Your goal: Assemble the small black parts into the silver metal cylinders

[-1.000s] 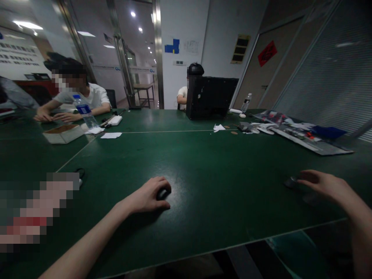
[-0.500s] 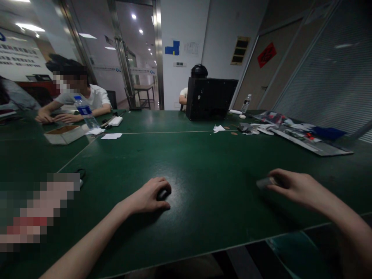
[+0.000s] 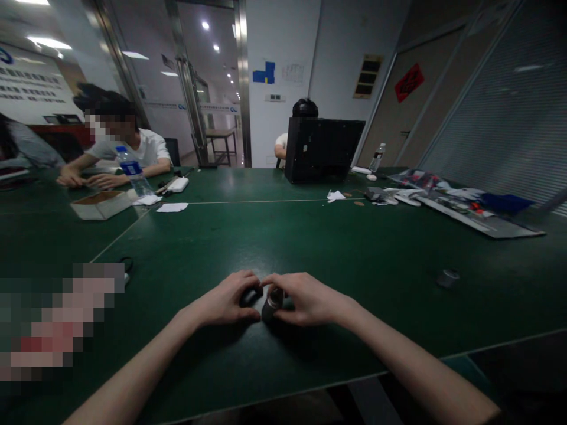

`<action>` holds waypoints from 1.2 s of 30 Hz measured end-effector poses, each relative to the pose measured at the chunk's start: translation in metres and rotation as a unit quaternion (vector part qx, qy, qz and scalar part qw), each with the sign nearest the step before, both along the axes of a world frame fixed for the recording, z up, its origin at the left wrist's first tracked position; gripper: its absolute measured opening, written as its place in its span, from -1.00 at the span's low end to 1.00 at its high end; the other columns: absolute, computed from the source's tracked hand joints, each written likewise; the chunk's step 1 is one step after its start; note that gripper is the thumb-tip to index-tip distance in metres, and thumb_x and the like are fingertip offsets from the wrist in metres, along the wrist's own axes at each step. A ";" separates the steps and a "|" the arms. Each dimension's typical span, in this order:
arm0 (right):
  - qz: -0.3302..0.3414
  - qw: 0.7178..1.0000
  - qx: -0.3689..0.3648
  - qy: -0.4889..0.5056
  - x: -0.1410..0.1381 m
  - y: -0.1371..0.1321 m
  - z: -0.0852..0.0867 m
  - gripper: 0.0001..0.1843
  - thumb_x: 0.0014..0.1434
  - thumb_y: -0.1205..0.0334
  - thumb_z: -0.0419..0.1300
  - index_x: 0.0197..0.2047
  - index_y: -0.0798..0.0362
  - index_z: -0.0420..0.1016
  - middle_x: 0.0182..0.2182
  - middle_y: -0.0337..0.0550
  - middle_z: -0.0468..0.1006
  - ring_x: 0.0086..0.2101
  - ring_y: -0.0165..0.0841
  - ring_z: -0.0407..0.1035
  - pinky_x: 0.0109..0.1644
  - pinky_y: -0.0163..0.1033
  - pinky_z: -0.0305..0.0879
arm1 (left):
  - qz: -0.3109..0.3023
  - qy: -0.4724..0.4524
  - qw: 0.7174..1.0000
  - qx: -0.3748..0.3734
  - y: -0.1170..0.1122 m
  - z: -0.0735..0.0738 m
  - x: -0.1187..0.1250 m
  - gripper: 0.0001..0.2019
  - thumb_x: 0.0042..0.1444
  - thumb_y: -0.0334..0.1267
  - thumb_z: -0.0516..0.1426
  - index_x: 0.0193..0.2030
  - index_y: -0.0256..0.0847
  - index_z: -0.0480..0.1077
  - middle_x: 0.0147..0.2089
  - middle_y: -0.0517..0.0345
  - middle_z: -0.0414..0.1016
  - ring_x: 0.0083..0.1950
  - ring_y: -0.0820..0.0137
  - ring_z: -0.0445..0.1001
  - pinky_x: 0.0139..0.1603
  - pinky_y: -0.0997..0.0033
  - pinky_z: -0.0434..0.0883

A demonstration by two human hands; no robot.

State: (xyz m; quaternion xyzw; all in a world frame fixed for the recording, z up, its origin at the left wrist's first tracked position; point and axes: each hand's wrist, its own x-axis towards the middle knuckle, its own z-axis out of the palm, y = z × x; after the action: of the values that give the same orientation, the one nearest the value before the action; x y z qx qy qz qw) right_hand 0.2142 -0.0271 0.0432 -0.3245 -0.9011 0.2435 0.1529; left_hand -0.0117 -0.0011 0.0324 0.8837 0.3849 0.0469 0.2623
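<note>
My right hand (image 3: 305,300) holds the cylinder (image 3: 269,310), its fingers bent around it: index finger across the far side, thumb against the near side. My left hand (image 3: 230,298) curls its fingers over the black piece (image 3: 251,296), with the thumb along the near side; the pressure applied cannot be determined.

The governing relation is side to side. The cylinder sits between the two sets of fingers, directly left of my right palm and just right of the black piece. My right index fingertip comes close to my left fingertips; contact between them cannot be confirmed. The cylinder's long axis appears near upright, its top leaning toward my right palm. A paler band shows near that top. Whether the base touches the table (image 3: 221,236) is not clear. The black piece's long axis is hidden by my left fingers.

A short dark can (image 3: 448,278) stands well apart to the right of my right fingers and slightly beyond them, nearer that hand than my left. The box (image 3: 101,208) lies beyond my left fingers, far to their left.
</note>
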 end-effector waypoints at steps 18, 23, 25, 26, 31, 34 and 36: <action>-0.005 0.996 -0.026 0.087 -0.007 0.004 -0.034 -0.53 -0.02 0.07 0.32 -0.06 0.05 0.35 -0.16 -0.16 0.45 -0.21 -0.35 0.33 -0.15 -0.26 0.23 | -0.011 -0.005 1.000 0.006 0.002 -0.001 0.000 -0.62 -0.01 -0.09 0.21 -0.05 -0.12 0.33 0.00 0.10 0.30 0.02 0.21 0.29 0.03 0.27 0.27; -0.037 0.986 0.000 0.165 -0.006 0.003 -0.029 -0.58 0.02 0.09 0.29 -0.07 0.05 0.36 -0.21 -0.17 0.42 -0.30 -0.41 0.30 -0.20 -0.28 0.24 | -0.005 -0.006 1.000 0.004 0.001 -0.002 -0.001 -0.56 0.00 -0.06 0.20 0.01 -0.13 0.31 0.06 0.08 0.29 0.06 0.19 0.28 0.07 0.25 0.25; -0.047 0.977 0.013 0.208 -0.007 0.003 -0.029 -0.71 0.07 0.18 0.25 -0.13 0.06 0.39 -0.25 -0.18 0.41 -0.32 -0.43 0.30 -0.21 -0.29 0.25 | -0.011 -0.007 1.000 0.009 0.001 -0.003 0.000 -0.58 0.01 -0.08 0.20 0.01 -0.13 0.32 0.02 0.08 0.30 0.04 0.20 0.29 0.05 0.25 0.25; -0.051 0.973 0.017 0.224 -0.008 0.003 -0.030 -0.76 0.08 0.23 0.23 -0.16 0.07 0.40 -0.26 -0.19 0.41 -0.33 -0.44 0.30 -0.21 -0.30 0.26 | -0.014 -0.009 1.000 0.011 0.001 -0.003 0.000 -0.59 0.01 -0.08 0.20 0.00 -0.13 0.32 0.00 0.08 0.31 0.02 0.20 0.29 0.05 0.26 0.26; -0.050 0.971 0.019 0.232 -0.012 0.002 -0.032 -0.90 0.09 0.33 0.20 -0.27 0.08 0.47 -0.27 -0.17 0.43 -0.30 -0.43 0.33 -0.19 -0.29 0.28 | -0.015 -0.013 1.000 0.009 0.000 -0.001 0.001 -0.64 0.03 -0.08 0.20 -0.05 -0.13 0.35 -0.03 0.09 0.31 0.00 0.21 0.30 0.04 0.24 0.26; -0.047 0.972 0.017 0.228 -0.013 0.001 -0.031 -0.91 0.09 0.33 0.20 -0.28 0.08 0.48 -0.27 -0.17 0.44 -0.30 -0.42 0.34 -0.20 -0.29 0.28 | -0.015 -0.013 1.000 0.007 0.000 0.001 0.001 -0.65 0.02 -0.09 0.21 -0.05 -0.12 0.35 -0.03 0.11 0.31 0.00 0.21 0.30 0.03 0.25 0.27; -0.048 0.973 0.015 0.225 -0.013 0.001 -0.031 -0.91 0.09 0.32 0.20 -0.28 0.07 0.47 -0.27 -0.17 0.45 -0.30 -0.42 0.34 -0.21 -0.29 0.28 | -0.014 -0.011 1.000 0.007 -0.001 0.002 0.001 -0.64 0.01 -0.10 0.21 -0.05 -0.13 0.35 -0.03 0.10 0.32 -0.01 0.21 0.31 0.02 0.25 0.27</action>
State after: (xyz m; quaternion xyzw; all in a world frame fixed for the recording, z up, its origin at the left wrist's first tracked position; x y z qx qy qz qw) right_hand 0.2017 -0.0260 0.0125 -0.3015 -0.8305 0.2894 0.3682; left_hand -0.0107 -0.0016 0.0341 0.8901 0.3694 0.0558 0.2610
